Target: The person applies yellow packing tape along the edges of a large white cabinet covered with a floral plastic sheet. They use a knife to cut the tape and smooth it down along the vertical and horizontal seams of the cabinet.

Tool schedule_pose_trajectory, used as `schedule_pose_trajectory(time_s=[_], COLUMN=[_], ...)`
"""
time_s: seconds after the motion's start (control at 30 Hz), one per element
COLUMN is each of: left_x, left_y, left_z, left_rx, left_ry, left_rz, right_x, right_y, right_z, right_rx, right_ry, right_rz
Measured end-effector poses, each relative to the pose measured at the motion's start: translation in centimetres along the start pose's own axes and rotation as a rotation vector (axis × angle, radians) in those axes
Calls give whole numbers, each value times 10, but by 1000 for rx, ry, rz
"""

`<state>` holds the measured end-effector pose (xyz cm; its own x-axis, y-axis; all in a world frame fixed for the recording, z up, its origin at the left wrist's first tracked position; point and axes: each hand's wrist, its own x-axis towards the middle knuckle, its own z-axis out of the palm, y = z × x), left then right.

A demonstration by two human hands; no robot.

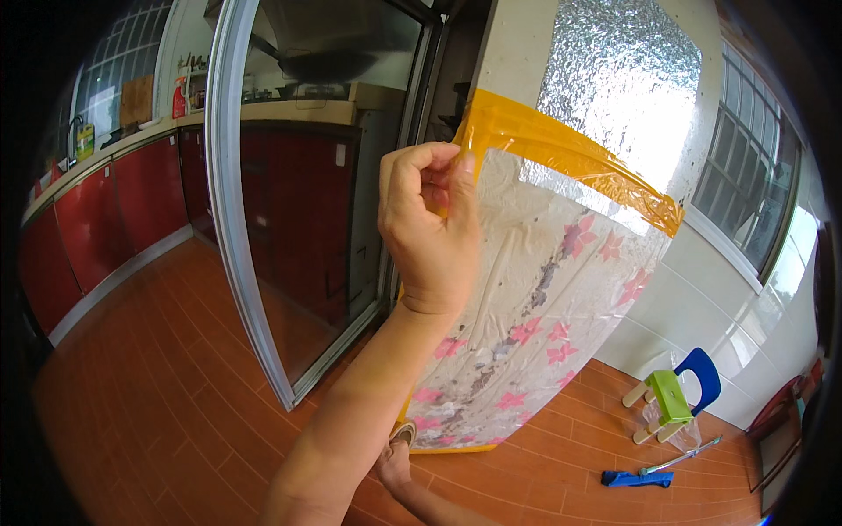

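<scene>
A tall pale panel (513, 59) stands before me, its lower part covered by a wrinkled plastic sheet with pink flowers (526, 283). A wide band of yellow packing tape (566, 148) crosses the sheet's upper edge. My left hand (431, 223) pinches yellow tape at the panel's upper left edge, between thumb and forefinger. Low down, by the panel's bottom left corner, my right hand (395, 463) holds a tape roll (404, 432), partly hidden by my left forearm. Yellow tape shows along the left edge between the hands, and along the bottom edge. Silver foil (621, 85) covers the panel above the band.
A sliding glass door (296, 197) with a metal frame (230, 197) stands close on the left. Beyond it are red kitchen cabinets (148, 197). A small green and blue chair (671, 398) and a blue-headed mop (637, 478) are on the wood-look floor (566, 460) at right.
</scene>
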<state>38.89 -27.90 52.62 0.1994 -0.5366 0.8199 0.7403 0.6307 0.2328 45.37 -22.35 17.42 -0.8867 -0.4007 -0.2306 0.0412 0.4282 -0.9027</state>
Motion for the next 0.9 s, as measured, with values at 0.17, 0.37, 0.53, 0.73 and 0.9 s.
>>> schedule_pose_trajectory(time_s=[0.17, 0.37, 0.53, 0.73, 0.9], left_x=[7, 10, 18, 15, 14], left_y=[-6, -9, -21, -8, -4], left_z=[1, 2, -6, -15, -18], left_rx=[3, 7, 18, -15, -107], left_ry=[-11, -41, -119, -242, -245], left_rz=[-38, -33, 14, -94, -87], right_x=[-4, -2, -13, -8, -4], right_y=[-2, -1, -29, -34, -33], right_z=[5, -1, -7, 3, 3], right_rx=[39, 84, 32, 219, 282], right_ry=[98, 102, 107, 58, 45], right_rz=[-58, -88, -117, -78, -32])
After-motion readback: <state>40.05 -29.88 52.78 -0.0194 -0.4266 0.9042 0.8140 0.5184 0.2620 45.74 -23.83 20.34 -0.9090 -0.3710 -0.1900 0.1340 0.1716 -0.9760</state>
